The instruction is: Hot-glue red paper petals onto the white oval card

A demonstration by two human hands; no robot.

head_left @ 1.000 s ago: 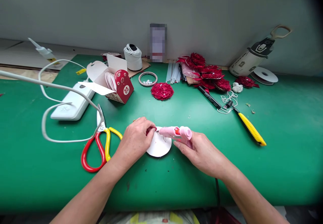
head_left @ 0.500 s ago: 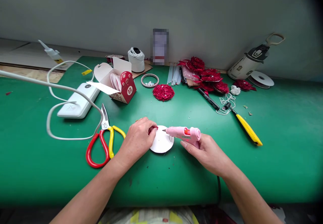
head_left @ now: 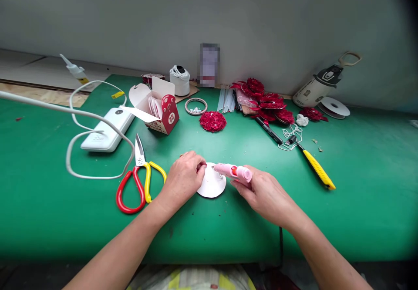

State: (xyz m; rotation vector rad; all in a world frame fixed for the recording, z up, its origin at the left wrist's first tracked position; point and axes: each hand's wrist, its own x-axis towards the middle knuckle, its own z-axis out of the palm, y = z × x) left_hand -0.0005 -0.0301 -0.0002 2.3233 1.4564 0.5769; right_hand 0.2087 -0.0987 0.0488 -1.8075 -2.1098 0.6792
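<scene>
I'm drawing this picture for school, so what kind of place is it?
Probably a craft workbench, because I can see a pink glue gun in the right hand, scissors and ruffled red rosettes.

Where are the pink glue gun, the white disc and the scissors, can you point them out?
Pink glue gun [head_left: 226,169]: head view, on its barrel.
White disc [head_left: 210,187]: head view, on its bare lower face.
Scissors [head_left: 140,160]: head view, at the blade base.

Hands [head_left: 184,174] bare, ring [head_left: 182,155] on left; pale clothing [head_left: 199,277], yellow patches [head_left: 225,281].
</scene>
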